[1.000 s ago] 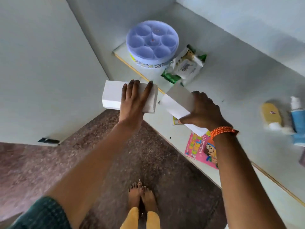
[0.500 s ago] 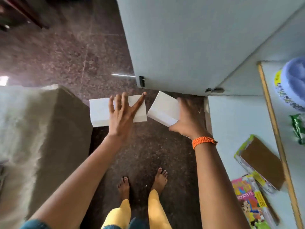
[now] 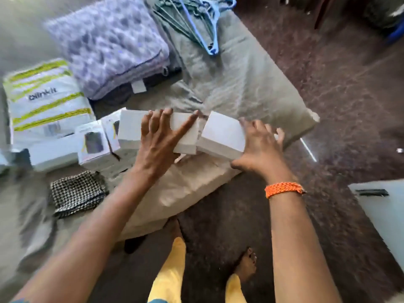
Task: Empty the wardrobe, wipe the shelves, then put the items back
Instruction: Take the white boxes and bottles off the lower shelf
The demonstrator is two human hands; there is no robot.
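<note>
White cardboard is what both hands are carrying. The left hand point(image 3: 160, 136) is gripping a long white box point(image 3: 133, 130) from on top, with its fingers spread wide over it. The right hand point(image 3: 260, 143) is holding a smaller white box point(image 3: 220, 134) by its side, fingers curled round the far edge. Both boxes are hanging just above the bed point(image 3: 240, 84), near its front corner.

To do this well, I think the person should be lowering each box flat and letting go only when it is sitting on the sheet. Other small boxes point(image 3: 94, 143) are lying right beside the long one, so it is going to fit tight there. The open room is showing to the right, behind the smaller box. The bed's edge is close, so boxes put there could be slipping off onto the floor point(image 3: 349, 106).
</note>
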